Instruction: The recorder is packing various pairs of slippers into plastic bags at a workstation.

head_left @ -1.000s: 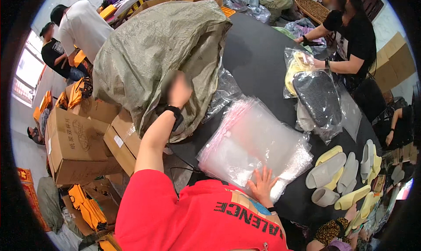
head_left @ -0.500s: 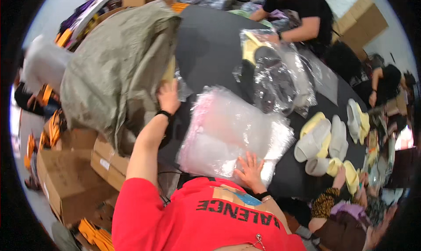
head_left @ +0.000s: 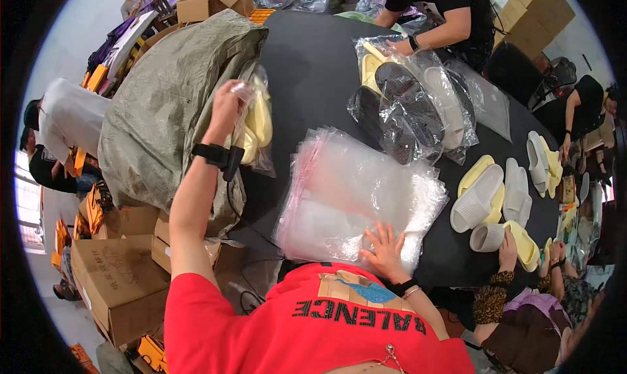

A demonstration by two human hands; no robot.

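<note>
My left hand [head_left: 225,109] is closed on the edge of a clear plastic bag. Inside that bag lies a pair of pale yellow slippers [head_left: 260,119], at the table's left edge against a big olive-grey woven sack [head_left: 166,106]. My right hand [head_left: 385,251] rests flat, fingers spread, on the near edge of a stack of clear plastic bags [head_left: 346,185] with pinkish left edges. Beyond the stack lie bagged dark slippers [head_left: 408,103], with grey and yellow ones beside them.
Loose grey and yellow slippers [head_left: 478,198] lie on the dark table [head_left: 300,61] at the right. Across it a person in black [head_left: 450,21] handles bagged slippers. Another person's hand [head_left: 507,253] touches a slipper at the near right. Cardboard boxes [head_left: 121,269] stand at lower left.
My left hand has drawn back and up from the bag beside the sack and now grips its edge; the yellow slippers show more fully. My right hand stays on the stack.
</note>
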